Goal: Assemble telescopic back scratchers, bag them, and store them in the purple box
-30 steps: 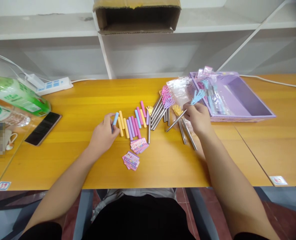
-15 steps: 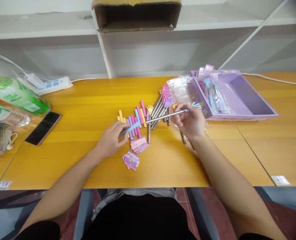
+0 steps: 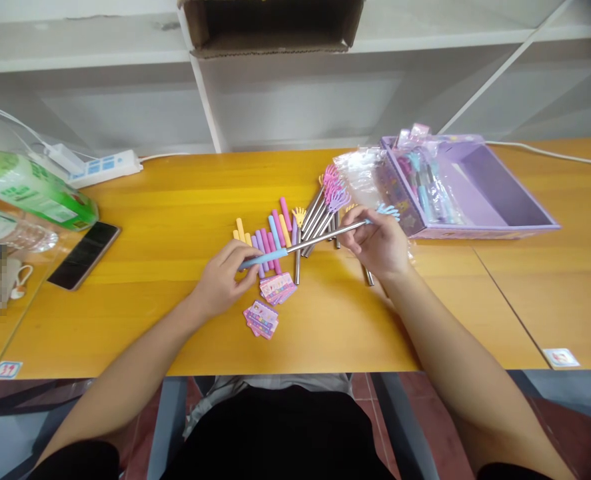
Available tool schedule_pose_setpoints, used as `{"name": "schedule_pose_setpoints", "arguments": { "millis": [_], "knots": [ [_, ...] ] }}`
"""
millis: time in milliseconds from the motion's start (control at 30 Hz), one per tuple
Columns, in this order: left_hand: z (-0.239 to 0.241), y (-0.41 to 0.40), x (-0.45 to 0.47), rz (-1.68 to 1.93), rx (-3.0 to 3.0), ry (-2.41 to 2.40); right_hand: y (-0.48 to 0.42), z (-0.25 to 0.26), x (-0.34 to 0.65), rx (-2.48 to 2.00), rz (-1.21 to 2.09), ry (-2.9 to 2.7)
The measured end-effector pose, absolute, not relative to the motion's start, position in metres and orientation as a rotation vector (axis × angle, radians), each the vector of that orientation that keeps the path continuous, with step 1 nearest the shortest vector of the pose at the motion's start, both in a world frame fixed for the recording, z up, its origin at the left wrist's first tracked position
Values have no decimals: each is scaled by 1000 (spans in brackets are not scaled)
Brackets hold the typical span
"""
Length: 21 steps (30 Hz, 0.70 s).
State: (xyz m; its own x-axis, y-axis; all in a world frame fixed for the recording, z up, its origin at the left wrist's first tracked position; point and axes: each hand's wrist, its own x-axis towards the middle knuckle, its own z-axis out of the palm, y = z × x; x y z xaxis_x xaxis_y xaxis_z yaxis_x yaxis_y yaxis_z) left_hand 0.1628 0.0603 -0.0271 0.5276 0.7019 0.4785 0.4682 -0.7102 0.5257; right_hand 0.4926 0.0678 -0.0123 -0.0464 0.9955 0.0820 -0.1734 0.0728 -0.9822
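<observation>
My left hand (image 3: 222, 280) pinches a blue sleeve (image 3: 264, 258) at the near end of a metal rod (image 3: 325, 237). My right hand (image 3: 378, 243) grips the same rod near its light-blue hand-shaped tip (image 3: 389, 211). The sleeve's end meets the rod's end over the table. Behind them lie several coloured sleeves (image 3: 268, 233) in a row and a bundle of metal rods with hand-shaped tips (image 3: 322, 203).
Two small stacks of printed cards (image 3: 270, 303) lie on the yellow table (image 3: 150, 220). A purple tray (image 3: 500, 200) with bagged items and clear bags (image 3: 362, 177) sits at the right. A phone (image 3: 84, 255), bottles (image 3: 30, 190) and a power strip (image 3: 102, 167) are at the left.
My left hand lifted a blue sleeve from the row and moved right. My right hand swung the rod level and brought its end to the sleeve.
</observation>
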Motion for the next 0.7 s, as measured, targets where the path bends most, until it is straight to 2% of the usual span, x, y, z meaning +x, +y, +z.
{"name": "schedule_pose_setpoints", "arguments": {
  "millis": [300, 700],
  "knots": [
    [-27, 59, 164, 1165, 2369, 1059, 64, -9, 488, -993, 1269, -1184],
    [-25, 57, 166, 1130, 2342, 1084, 62, -10, 490, -969, 1329, -1268]
  ]
}}
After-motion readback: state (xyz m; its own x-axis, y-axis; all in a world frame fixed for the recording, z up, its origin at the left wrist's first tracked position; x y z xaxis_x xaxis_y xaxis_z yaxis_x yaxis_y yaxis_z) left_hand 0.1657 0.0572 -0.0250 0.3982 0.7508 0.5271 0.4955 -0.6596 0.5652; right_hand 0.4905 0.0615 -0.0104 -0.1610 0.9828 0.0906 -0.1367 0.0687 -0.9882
